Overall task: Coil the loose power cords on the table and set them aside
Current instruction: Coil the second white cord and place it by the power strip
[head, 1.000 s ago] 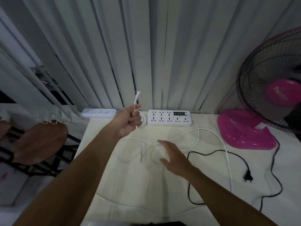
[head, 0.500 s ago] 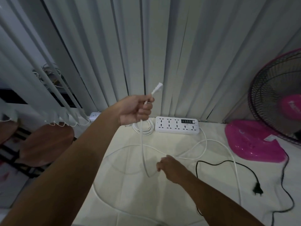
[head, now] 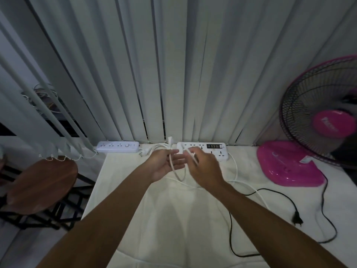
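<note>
Both hands meet above the far middle of the white table [head: 119, 200]. My left hand [head: 164, 164] is palm up and holds the white cord [head: 178, 176] near its plug end, which sticks up between the fingers. My right hand [head: 204, 167] pinches another stretch of the same cord, so a short loop hangs between the two hands. The rest of the white cord trails right across the table to the large white power strip [head: 204, 148]. A black cord [head: 230, 236] with its plug [head: 297, 219] lies loose on the right.
A smaller white power strip [head: 117, 147] lies at the back left edge. A pink fan [head: 316, 140] stands at the right, its base on the table. Vertical blinds [head: 173, 64] hang behind. A brown stool [head: 38, 184] stands left of the table.
My right hand has lifted off the table with a stretch of white cord and come up to my left hand, forming a loop. My left hand has lowered and turned palm up.
</note>
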`<state>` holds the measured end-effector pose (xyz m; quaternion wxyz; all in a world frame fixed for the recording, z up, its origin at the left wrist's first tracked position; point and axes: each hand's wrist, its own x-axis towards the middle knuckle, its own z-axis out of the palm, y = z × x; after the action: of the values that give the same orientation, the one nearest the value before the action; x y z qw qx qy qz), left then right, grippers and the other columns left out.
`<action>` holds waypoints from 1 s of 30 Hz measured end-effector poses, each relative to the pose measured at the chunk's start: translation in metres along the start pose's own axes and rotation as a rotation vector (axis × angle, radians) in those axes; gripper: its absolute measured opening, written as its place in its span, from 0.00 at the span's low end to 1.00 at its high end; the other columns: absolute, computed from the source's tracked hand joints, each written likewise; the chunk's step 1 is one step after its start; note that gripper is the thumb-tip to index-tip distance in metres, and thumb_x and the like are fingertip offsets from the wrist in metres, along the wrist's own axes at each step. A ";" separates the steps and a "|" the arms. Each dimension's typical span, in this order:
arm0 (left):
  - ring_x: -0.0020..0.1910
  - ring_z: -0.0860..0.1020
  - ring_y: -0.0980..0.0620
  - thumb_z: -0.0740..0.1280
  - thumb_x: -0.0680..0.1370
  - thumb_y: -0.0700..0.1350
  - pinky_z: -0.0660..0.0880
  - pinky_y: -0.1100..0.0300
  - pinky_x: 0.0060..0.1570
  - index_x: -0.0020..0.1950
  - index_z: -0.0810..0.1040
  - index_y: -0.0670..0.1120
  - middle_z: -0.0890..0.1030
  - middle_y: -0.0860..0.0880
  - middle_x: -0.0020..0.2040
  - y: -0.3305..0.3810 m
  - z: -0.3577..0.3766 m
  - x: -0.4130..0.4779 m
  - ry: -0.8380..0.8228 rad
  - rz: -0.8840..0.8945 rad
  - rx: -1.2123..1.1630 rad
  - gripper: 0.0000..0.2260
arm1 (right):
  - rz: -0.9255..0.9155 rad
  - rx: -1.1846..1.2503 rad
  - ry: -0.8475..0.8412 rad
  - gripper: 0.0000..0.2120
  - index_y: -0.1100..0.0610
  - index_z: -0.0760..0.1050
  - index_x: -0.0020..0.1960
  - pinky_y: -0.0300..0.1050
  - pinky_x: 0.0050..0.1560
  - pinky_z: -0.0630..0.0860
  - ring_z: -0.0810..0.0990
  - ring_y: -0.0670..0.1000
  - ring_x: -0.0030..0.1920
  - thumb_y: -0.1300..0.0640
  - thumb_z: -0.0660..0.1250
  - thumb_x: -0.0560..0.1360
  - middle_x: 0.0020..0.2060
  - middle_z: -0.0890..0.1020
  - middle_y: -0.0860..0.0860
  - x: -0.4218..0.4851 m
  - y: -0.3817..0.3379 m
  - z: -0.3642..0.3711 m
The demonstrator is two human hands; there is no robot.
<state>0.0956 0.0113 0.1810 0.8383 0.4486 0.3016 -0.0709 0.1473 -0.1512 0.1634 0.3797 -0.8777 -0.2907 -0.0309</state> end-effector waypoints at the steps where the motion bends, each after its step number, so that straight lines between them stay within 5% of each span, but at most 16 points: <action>1: 0.41 0.85 0.42 0.55 0.83 0.38 0.82 0.49 0.47 0.57 0.74 0.37 0.86 0.38 0.42 0.001 0.004 0.001 -0.014 0.002 -0.012 0.10 | -0.046 0.008 -0.076 0.15 0.48 0.76 0.57 0.49 0.38 0.78 0.82 0.58 0.40 0.40 0.59 0.80 0.37 0.85 0.51 -0.009 -0.004 0.005; 4: 0.46 0.85 0.39 0.53 0.84 0.40 0.80 0.47 0.50 0.56 0.74 0.39 0.85 0.40 0.39 0.004 0.009 0.003 -0.005 -0.029 -0.019 0.11 | -0.145 0.058 -0.209 0.13 0.47 0.71 0.62 0.46 0.36 0.70 0.76 0.54 0.33 0.44 0.58 0.81 0.29 0.76 0.44 -0.032 -0.003 0.017; 6: 0.39 0.85 0.39 0.53 0.84 0.40 0.82 0.47 0.47 0.50 0.75 0.41 0.78 0.44 0.29 0.006 0.008 0.003 0.020 -0.029 -0.054 0.11 | -0.153 0.085 -0.246 0.11 0.48 0.71 0.62 0.46 0.36 0.68 0.69 0.49 0.31 0.47 0.59 0.82 0.26 0.70 0.42 -0.044 0.009 0.022; 9: 0.36 0.84 0.40 0.52 0.83 0.40 0.79 0.44 0.55 0.44 0.74 0.43 0.72 0.46 0.25 0.007 0.005 0.005 0.010 -0.008 -0.113 0.13 | -0.157 -0.006 -0.314 0.10 0.53 0.74 0.52 0.51 0.47 0.73 0.74 0.53 0.38 0.49 0.58 0.84 0.35 0.78 0.45 -0.061 0.035 0.024; 12: 0.41 0.85 0.39 0.54 0.84 0.43 0.79 0.43 0.55 0.50 0.76 0.41 0.80 0.42 0.31 0.002 0.007 0.003 -0.036 -0.018 -0.147 0.13 | -0.071 0.010 -0.369 0.11 0.51 0.76 0.50 0.49 0.51 0.74 0.80 0.53 0.45 0.50 0.56 0.84 0.45 0.84 0.46 -0.063 0.050 0.018; 15: 0.37 0.83 0.41 0.55 0.84 0.43 0.80 0.47 0.50 0.52 0.75 0.41 0.81 0.41 0.35 -0.002 0.016 0.000 -0.053 -0.032 -0.131 0.11 | -0.064 -0.003 -0.385 0.14 0.48 0.73 0.49 0.48 0.46 0.76 0.81 0.51 0.45 0.43 0.53 0.83 0.46 0.85 0.46 -0.057 0.051 0.014; 18: 0.25 0.67 0.51 0.55 0.83 0.43 0.73 0.56 0.34 0.43 0.72 0.45 0.67 0.49 0.27 -0.001 0.025 -0.004 -0.074 -0.034 -0.149 0.10 | -0.045 -0.029 -0.423 0.21 0.51 0.74 0.49 0.49 0.45 0.76 0.80 0.52 0.44 0.39 0.49 0.81 0.42 0.83 0.46 -0.055 0.056 0.015; 22: 0.22 0.51 0.55 0.55 0.78 0.40 0.53 0.61 0.24 0.37 0.69 0.48 0.57 0.54 0.23 0.012 0.031 -0.014 -0.161 -0.015 -0.139 0.11 | 0.010 -0.205 -0.478 0.07 0.53 0.76 0.52 0.49 0.53 0.72 0.78 0.55 0.53 0.58 0.59 0.81 0.48 0.79 0.47 -0.060 0.095 0.015; 25: 0.23 0.49 0.55 0.56 0.79 0.45 0.48 0.62 0.24 0.36 0.67 0.49 0.53 0.54 0.24 0.021 0.031 -0.019 -0.205 -0.014 -0.126 0.11 | 0.131 -0.353 -0.490 0.15 0.57 0.77 0.56 0.48 0.65 0.66 0.72 0.59 0.69 0.70 0.60 0.74 0.56 0.78 0.54 -0.063 0.127 0.004; 28: 0.22 0.49 0.55 0.58 0.82 0.53 0.50 0.64 0.21 0.36 0.69 0.49 0.52 0.54 0.25 0.025 0.028 -0.023 -0.240 -0.029 -0.106 0.16 | 0.194 -0.472 -0.591 0.22 0.54 0.73 0.62 0.49 0.76 0.54 0.57 0.54 0.80 0.72 0.59 0.73 0.66 0.75 0.50 -0.060 0.147 -0.010; 30: 0.21 0.50 0.56 0.59 0.83 0.53 0.51 0.65 0.20 0.38 0.72 0.49 0.54 0.54 0.24 0.024 0.027 -0.024 -0.242 -0.031 -0.047 0.16 | 0.162 -0.595 -0.577 0.20 0.53 0.74 0.62 0.49 0.75 0.55 0.66 0.53 0.75 0.68 0.60 0.75 0.63 0.77 0.49 -0.053 0.151 -0.020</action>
<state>0.0980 0.0007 0.2228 0.8778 0.4121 0.2068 -0.1302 0.1873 -0.2725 0.0645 0.0139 -0.9417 -0.2936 0.1634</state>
